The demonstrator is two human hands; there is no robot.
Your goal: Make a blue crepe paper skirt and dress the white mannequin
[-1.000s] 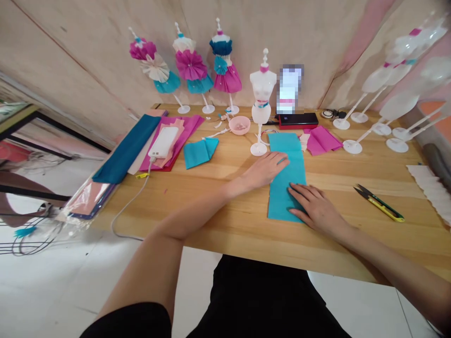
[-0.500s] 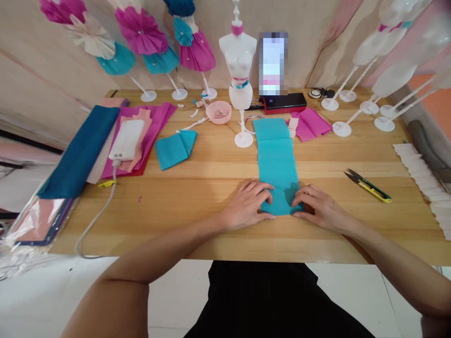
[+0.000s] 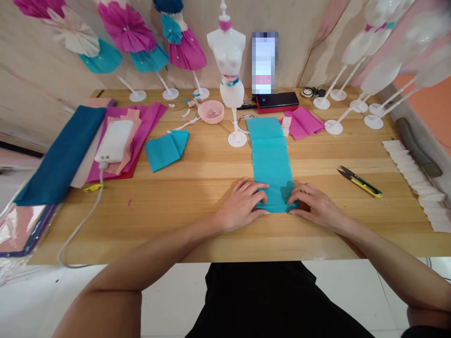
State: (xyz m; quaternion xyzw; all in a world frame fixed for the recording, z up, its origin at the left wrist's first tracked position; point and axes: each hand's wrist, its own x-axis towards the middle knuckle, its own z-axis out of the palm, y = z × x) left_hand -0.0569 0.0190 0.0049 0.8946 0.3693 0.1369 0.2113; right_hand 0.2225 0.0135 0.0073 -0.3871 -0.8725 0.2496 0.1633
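Observation:
A long teal paper strip [image 3: 270, 157] lies lengthwise on the wooden table [image 3: 197, 188], running from the white mannequin stand [image 3: 229, 70] toward me. My left hand [image 3: 243, 204] pinches the strip's near left corner between thumb and fingers. My right hand [image 3: 312, 204] pinches the near right corner in the same way. Between the two hands the near end of the strip is lifted and folded a little.
Yellow thread snips [image 3: 359, 181] lie to the right. A folded teal piece [image 3: 165, 149], a pink bowl [image 3: 210, 111], magenta sheets [image 3: 303, 123], a white power bank [image 3: 114, 141] with its cable and pleated white paper [image 3: 416, 183] lie around. Dressed and bare mannequins line the back wall.
One second ago both hands lay flat on the strip, the left one farther up. They came to its near end and pinched the corners. The view tilted down and closer.

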